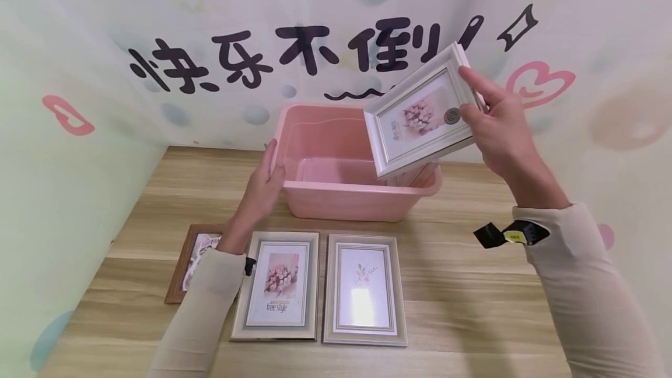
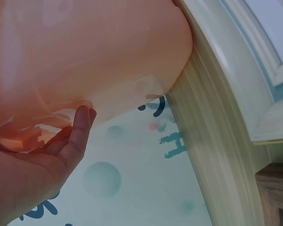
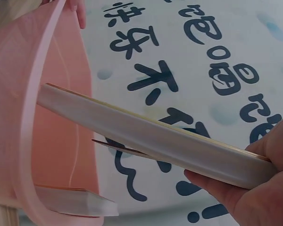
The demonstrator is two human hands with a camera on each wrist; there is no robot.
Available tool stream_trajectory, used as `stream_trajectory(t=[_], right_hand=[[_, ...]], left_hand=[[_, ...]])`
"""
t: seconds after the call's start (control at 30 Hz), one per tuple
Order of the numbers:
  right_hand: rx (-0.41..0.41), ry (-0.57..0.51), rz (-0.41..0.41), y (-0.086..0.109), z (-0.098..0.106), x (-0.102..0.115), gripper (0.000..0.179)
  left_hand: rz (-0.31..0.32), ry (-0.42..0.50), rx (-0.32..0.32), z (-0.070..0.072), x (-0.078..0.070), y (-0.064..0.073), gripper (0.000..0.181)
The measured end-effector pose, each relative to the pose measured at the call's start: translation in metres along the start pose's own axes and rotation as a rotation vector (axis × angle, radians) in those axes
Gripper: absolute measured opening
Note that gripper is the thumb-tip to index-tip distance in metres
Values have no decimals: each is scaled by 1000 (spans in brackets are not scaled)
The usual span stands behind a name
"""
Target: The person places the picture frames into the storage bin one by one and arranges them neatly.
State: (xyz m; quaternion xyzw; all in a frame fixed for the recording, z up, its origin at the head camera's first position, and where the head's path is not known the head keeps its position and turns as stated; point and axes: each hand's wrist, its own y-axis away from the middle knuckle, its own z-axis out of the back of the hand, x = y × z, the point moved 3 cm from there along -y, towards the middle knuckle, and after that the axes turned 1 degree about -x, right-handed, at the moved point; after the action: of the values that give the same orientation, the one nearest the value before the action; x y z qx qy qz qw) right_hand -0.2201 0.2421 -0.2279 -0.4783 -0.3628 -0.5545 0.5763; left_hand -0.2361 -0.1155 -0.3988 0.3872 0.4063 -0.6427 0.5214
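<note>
My right hand (image 1: 501, 130) grips a white picture frame (image 1: 385, 162) by its upper right corner, thumb on the front. The frame is tilted over the right part of a pink plastic basin (image 1: 346, 203); its front shows a flower print and a round dark sticker. In the right wrist view, a thin back flap (image 3: 127, 150) hangs away from the held frame. Another white frame (image 3: 75, 201) lies inside the basin at its right end, mostly hidden in the head view. My left hand (image 1: 264, 188) holds the basin's left rim, thumb at the front corner.
On the wooden table (image 1: 462, 284), in front of the basin, lie a brown frame (image 1: 181, 267) partly under my left forearm, a silvery frame (image 1: 275, 284) with a flower print, and a beige frame (image 1: 364, 290). A printed cloth wall (image 1: 220, 115) stands behind the basin.
</note>
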Motion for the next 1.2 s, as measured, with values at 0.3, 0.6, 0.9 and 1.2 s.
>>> stream_trajectory(t=[0.3, 0.6, 0.9, 1.2], right_hand=[[-5, 197, 31, -10, -17, -17, 61], [19, 372, 104, -14, -33, -29, 71], [31, 461, 58, -18, -49, -51, 74], [44, 576, 168, -19, -71, -66, 76]], left_hand=[[6, -13, 0, 0, 0, 1, 63], [-5, -12, 0, 0, -1, 0, 62], [-6, -6, 6, 0, 0, -1, 62], [-13, -12, 0, 0, 0, 0, 63]])
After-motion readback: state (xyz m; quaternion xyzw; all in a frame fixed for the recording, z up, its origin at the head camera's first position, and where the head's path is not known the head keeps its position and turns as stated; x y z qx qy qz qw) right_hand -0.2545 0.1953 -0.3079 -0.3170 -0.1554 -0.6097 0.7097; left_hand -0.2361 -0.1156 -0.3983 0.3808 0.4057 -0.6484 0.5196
